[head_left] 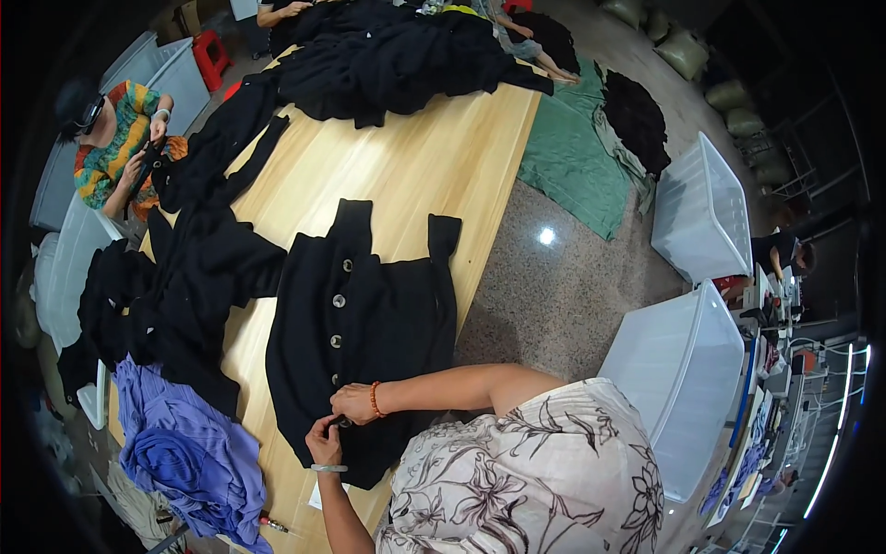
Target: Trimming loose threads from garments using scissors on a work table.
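Left hand (325, 441) and right hand (355, 403) meet at the lower part of the button band of a black cardigan (392, 305), which lies spread front up along the right edge of the wooden surface (461, 148), toward its near end. The cloth looks soft and limp, light to medium in weight, neither slippery nor fragile; it would probably fold and sag rather than keep its shape. Its round shiny buttons (339, 301) appear hard and small, so the best hold is likely a fingertip pinch on the band beside a button, with the cloth kept flat around it. Both hands are nearly closed: the left pinches the band between thumb and fingers, and the right has its fingers curled together on the same band just beside it. Whether a button lies between the fingertips cannot be told.

Near the left edge, at the near end, lies a crumpled purple garment (217, 466). Farther along that edge, loose black garments (189, 286) are bunched beside the cardigan. Beyond the right edge, white bins (678, 369) stand on the floor (544, 286). By the left edge, farther off, a co-worker (129, 125) in a patterned top handles dark cloth. Along the far edge rests a large black heap of clothes (378, 69); a green cloth (572, 166) covers the floor to its right.
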